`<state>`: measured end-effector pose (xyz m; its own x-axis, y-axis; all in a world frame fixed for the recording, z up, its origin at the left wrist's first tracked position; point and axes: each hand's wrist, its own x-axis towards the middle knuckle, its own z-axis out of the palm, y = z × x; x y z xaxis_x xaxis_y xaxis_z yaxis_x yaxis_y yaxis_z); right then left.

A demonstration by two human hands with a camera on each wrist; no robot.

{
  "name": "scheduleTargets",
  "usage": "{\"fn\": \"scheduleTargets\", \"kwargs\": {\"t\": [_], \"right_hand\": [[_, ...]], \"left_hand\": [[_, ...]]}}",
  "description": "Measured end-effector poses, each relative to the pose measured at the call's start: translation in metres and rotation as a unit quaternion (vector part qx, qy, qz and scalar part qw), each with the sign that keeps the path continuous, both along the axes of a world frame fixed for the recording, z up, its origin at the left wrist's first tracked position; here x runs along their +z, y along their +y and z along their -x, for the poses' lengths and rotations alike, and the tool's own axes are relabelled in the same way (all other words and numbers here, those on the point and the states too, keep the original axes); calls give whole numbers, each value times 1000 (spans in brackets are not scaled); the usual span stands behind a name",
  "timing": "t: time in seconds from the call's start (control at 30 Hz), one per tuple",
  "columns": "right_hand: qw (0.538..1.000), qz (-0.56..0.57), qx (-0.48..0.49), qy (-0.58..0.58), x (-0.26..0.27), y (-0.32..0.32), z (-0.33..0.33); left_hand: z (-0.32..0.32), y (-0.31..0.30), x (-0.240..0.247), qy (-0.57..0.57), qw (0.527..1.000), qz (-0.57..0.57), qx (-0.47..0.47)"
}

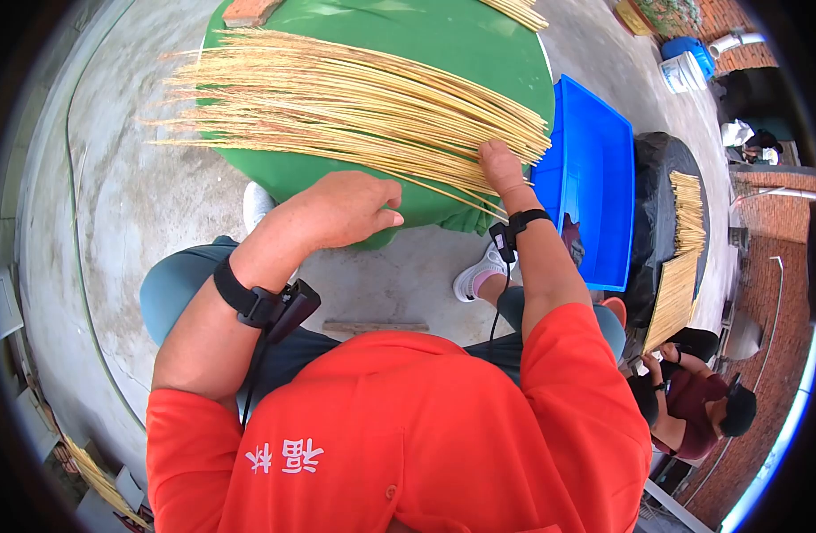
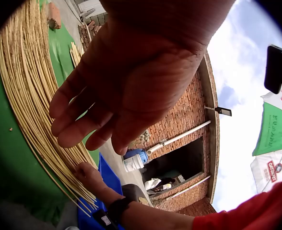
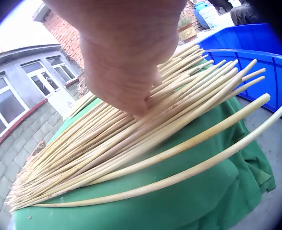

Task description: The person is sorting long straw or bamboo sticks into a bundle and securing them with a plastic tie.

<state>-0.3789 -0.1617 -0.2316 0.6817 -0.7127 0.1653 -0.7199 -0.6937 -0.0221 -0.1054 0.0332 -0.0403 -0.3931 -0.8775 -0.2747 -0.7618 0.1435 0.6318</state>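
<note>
A wide layer of long, dry sorghum stalks [image 1: 363,98] lies across a round table with a green cloth [image 1: 408,27], feathery tips to the left and thick cut ends to the right. My right hand [image 1: 501,167] pinches stalks close to their cut ends; in the right wrist view its fingertips [image 3: 140,111] reach down among them, partly hidden by the hand. Two stalks lie apart along the near edge. Held off the near side of the pile, my left hand [image 1: 354,209] is empty with loosely bent fingers, its palm showing in the left wrist view.
A brick [image 1: 250,11] sits at the table's far left, and more stalks [image 1: 519,11] at its far edge. Right of the table stands a blue plastic bin [image 1: 594,186]. Beyond it, a person [image 1: 696,413] holds a bundle of stalks [image 1: 672,298] beside a black-covered stand [image 1: 656,178].
</note>
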Motion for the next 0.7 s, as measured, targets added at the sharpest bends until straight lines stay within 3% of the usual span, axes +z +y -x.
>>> {"fn": "scheduleTargets", "kwargs": {"t": [0.2,0.3,0.33,0.37,0.43,0.5,0.53,0.57,0.6,0.63,0.7], "right_hand": [[996,58,-36,61,1,-12,20],[998,-39,-37,-30,4,-8,33],[987,3,-120,-105,5,-9,39],[962,46,-201,-176,5,-10,47],[914,64,-340,-210,-5,-13,77],[839,5,-494,-230,-28,-19,113],[838,6,-495,-230,-37,-20,128],[759,-145,-531,-348,-45,-17,141],[647,-290,-542,-452,-48,-14,148],[646,-289,-543,-452,-42,-7,143],[547,-358,-560,-509,-21,9,117]], "left_hand": [[0,0,2,-1,1000,-7,0],[2,-2,3,-4,1000,-8,-2],[2,-2,2,-4,1000,-6,-2],[3,-2,1,-3,1000,-8,-3],[3,-2,0,15,1000,-6,3],[4,-2,1,10,1000,-7,-4],[4,-2,1,2,1000,-7,-8],[4,-2,1,2,1000,-7,-10],[4,-2,1,4,1000,-7,-9],[4,-2,0,6,1000,-7,-7],[5,-2,-1,8,1000,-7,-6]]}}
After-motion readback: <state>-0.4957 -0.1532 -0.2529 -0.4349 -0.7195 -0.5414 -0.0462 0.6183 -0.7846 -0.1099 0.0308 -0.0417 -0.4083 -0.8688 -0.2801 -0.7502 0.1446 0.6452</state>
